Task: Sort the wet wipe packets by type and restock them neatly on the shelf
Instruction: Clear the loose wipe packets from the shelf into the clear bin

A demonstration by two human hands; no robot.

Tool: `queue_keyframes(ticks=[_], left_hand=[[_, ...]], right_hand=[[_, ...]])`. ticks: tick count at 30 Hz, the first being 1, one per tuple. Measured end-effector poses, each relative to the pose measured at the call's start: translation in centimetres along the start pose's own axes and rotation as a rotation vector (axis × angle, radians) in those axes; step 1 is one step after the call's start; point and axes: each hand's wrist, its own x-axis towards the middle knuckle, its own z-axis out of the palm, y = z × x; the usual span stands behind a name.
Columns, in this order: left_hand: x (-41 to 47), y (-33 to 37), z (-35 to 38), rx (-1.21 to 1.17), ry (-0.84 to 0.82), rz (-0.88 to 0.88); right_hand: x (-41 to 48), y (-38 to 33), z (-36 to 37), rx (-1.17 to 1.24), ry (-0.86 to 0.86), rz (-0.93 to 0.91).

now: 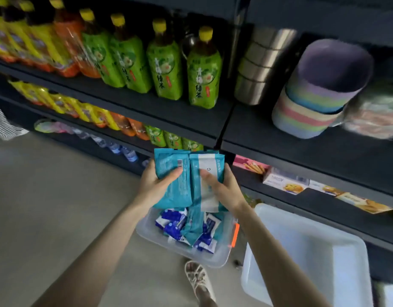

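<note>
Both hands hold teal wet wipe packets upright in front of the dark shelf. My left hand grips a teal packet showing its barcode side. My right hand grips a second teal packet with a white label. The two packets touch side by side. Directly below them, a clear plastic bin on the floor holds several small dark blue-and-white wipe packets and a teal packet mixed together.
A white tub stands to the right of the bin. Green, orange and yellow tea bottles fill the upper left shelves. Steel cups and stacked pastel bowls lie on the right shelf. Biscuit boxes sit lower. My sandalled foot is by the bin.
</note>
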Motion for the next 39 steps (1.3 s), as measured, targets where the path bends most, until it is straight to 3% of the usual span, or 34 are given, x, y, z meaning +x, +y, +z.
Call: queue_keyframes(ticks=[5, 11, 20, 25, 29, 33, 39], left_hand=[[5.0, -8.8, -2.5, 0.038, -0.176, -0.285], [10.1, -21.0, -3.3, 0.221, -0.352, -0.422], [15.3, -35.1, -1.3, 0.419, -0.459, -0.303], [16.1, -39.8, 0.5, 0.546, -0.396, -0.139], [14.6, -42.8, 0.3, 0.578, -0.452, -0.059], [13.6, -44.3, -0.6, 0.575, -0.505, -0.092], [13.7, -41.4, -1.5, 0.817, -0.654, -0.105]], right_hand=[[5.3, 8.6, 2.9, -0.065, 0.106, 0.106], [10.0, 20.9, 6.3, -0.191, 0.296, 0.294], [15.0, 34.0, 8.3, -0.320, 0.546, 0.410], [17.9, 38.4, 7.4, -0.616, 0.597, 0.422], [17.2, 40.8, 7.4, -0.667, 0.531, 0.360], [16.3, 42.4, 7.2, -0.810, 0.400, 0.434], [15.2, 40.8, 6.2, -0.823, 0.299, 0.524]])
